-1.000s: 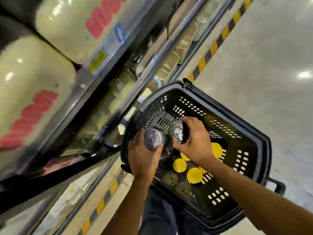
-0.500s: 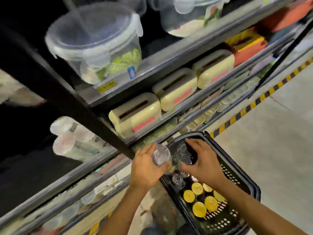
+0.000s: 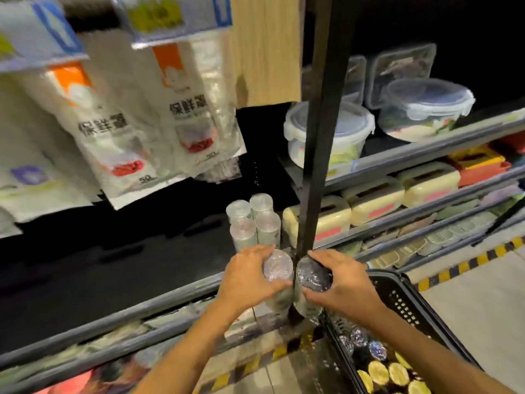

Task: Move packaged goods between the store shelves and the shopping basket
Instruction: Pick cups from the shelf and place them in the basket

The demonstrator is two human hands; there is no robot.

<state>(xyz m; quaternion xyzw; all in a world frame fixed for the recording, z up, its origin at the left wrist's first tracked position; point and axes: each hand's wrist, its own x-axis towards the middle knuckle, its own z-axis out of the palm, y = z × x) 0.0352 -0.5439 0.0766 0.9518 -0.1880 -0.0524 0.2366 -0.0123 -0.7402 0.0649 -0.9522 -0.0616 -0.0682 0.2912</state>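
My left hand [image 3: 246, 277] grips a clear cylindrical pack of plastic cups [image 3: 277, 269], end-on toward me. Beside it my right hand [image 3: 342, 280] grips a second clear cylindrical pack [image 3: 314, 274]. Both packs are held side by side at the front edge of a dark shelf [image 3: 142, 305], just in front of a black upright post [image 3: 318, 166]. Several similar clear packs [image 3: 254, 223] stand on that shelf just behind my hands. The black shopping basket [image 3: 397, 291] sits at the lower right, holding more clear packs and yellow-lidded items [image 3: 389, 373].
White bagged goods [image 3: 119, 132] hang at the upper left. Right of the post, shelves carry clear lidded food containers [image 3: 426, 109] and cream boxes [image 3: 372, 200]. A yellow-and-black floor stripe [image 3: 468, 265] runs along the shelf base; grey floor lies to the right.
Both hands have lifted the two clear packs out of the basket and up to the shelf edge. My view has swung upward from the basket to the shelves.
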